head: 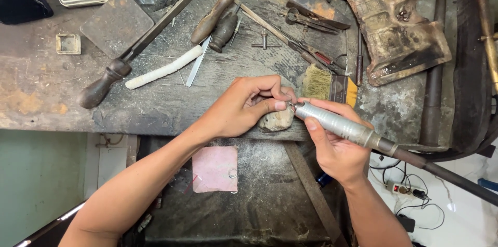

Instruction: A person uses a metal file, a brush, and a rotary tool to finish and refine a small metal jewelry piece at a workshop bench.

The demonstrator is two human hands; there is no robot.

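Where the two hands meet at the front edge of the workbench (46, 107), the left hand (244, 107) pinches a very small workpiece between thumb and forefinger, too small to identify, braced over a pale worn bench peg (276, 120). Right hand (334, 148): closed around a silver rotary handpiece (332, 122), long axis running from lower right up to upper left, tip touching the left fingertips (280, 105). Handpiece: knurled grey metal barrel, dark flexible shaft (446, 174) trailing off right. Pinched piece lies directly left of the tool tip. Nearby: bristle brush (317, 82) just behind, saw frame (155, 26), white stick (166, 67), pink cloth (215, 169) below.
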